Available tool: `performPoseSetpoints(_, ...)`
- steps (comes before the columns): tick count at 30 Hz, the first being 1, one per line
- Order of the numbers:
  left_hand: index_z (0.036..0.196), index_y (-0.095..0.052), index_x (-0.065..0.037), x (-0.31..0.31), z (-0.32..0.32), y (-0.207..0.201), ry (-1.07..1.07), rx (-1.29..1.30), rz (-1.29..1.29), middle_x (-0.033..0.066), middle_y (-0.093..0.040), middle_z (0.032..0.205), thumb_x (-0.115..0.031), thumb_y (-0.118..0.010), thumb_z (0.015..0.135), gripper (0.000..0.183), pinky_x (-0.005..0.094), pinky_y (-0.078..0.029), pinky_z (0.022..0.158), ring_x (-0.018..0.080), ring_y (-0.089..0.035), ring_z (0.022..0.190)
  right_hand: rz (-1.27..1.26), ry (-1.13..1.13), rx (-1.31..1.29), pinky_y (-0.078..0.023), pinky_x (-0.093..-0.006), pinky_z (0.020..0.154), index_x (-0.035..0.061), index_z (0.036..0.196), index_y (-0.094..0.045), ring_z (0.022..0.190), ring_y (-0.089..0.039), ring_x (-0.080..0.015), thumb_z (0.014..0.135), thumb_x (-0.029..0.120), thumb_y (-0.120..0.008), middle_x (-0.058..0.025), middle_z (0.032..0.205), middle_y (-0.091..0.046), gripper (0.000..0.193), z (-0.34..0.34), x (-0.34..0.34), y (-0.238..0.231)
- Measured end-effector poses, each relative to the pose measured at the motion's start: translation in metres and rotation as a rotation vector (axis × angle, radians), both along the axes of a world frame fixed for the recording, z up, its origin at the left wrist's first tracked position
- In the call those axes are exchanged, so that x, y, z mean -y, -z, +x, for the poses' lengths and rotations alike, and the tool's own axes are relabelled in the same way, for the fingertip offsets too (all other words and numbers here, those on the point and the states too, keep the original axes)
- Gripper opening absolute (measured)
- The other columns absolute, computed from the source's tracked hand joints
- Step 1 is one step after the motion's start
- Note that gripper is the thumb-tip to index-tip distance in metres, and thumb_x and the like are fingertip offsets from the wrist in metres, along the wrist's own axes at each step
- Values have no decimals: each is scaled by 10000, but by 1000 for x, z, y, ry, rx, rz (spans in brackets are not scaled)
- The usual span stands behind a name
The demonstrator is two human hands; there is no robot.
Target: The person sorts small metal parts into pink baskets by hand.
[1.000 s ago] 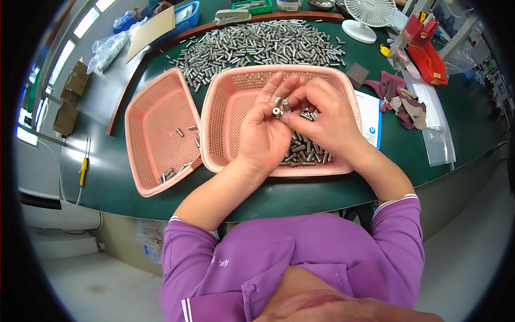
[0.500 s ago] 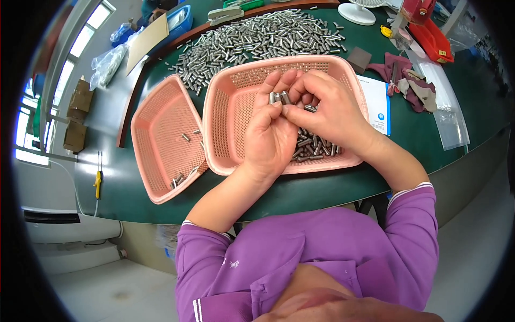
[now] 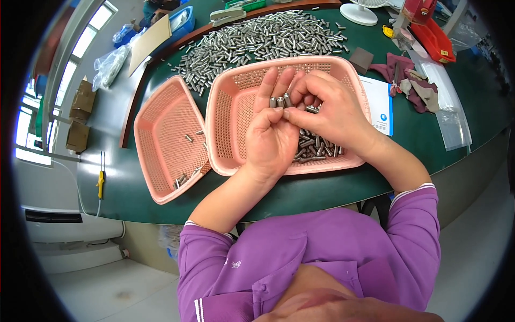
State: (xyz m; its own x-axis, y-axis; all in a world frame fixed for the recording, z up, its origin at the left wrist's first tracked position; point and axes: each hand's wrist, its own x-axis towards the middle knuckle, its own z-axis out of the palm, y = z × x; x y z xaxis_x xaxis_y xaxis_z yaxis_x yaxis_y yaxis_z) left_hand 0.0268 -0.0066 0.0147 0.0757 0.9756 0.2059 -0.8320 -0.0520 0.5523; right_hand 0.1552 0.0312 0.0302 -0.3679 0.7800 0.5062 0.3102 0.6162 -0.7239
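Observation:
My left hand (image 3: 271, 134), palm up, holds a short row of small metal pins (image 3: 279, 101) across its fingers, with the thumb against them. Close beside it, my right hand (image 3: 335, 107) has its fingers curled at the row's right end, and more pins show under its palm. Both hands are above a large pink perforated basket (image 3: 224, 102). In that basket, a heap of loose pins (image 3: 316, 147) lies below my right hand. To the left, a smaller pink basket (image 3: 161, 129) contains several scattered pins (image 3: 181, 180).
A wide pile of metal pins (image 3: 257, 40) covers the far part of the green table (image 3: 257, 206). At the right are a paper sheet (image 3: 378, 104), a dark block (image 3: 361, 59), maroon cloth (image 3: 399, 75) and a red bin (image 3: 432, 40). A yellow-handled tool (image 3: 100, 184) is at the left.
The pins in my left hand are spread a little, and its fingers are straighter. My right hand stays close against them. The whole view has shifted slightly.

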Motion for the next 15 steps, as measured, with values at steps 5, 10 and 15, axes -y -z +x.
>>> performPoseSetpoints(5,1375,-263,-68,0,0,0,7,13,5,152,-305,1396,19,-322,747,637,446,-242,1084,302,-279,1303,3,4,-2,-479,-291,565,48,731,-558,629,-573,-162,665,192,-697,-45,710,-555,211,1,0,-1)
performPoseSetpoints(10,1382,-251,-72,1,0,-1,19,42,3,147,-296,1403,19,-322,741,651,447,-233,1087,304,-269,1308,11,7,-7,-482,-290,567,47,734,-559,630,-575,-160,663,195,-701,-47,713,-555,217,0,1,-1)
performPoseSetpoints(15,1373,-266,-45,0,0,-2,-15,25,-23,145,-302,1402,6,-361,714,668,487,-269,1058,343,-328,1264,18,3,-10,-482,-292,566,48,733,-561,634,-579,-159,660,183,-702,-46,714,-553,209,0,1,0)
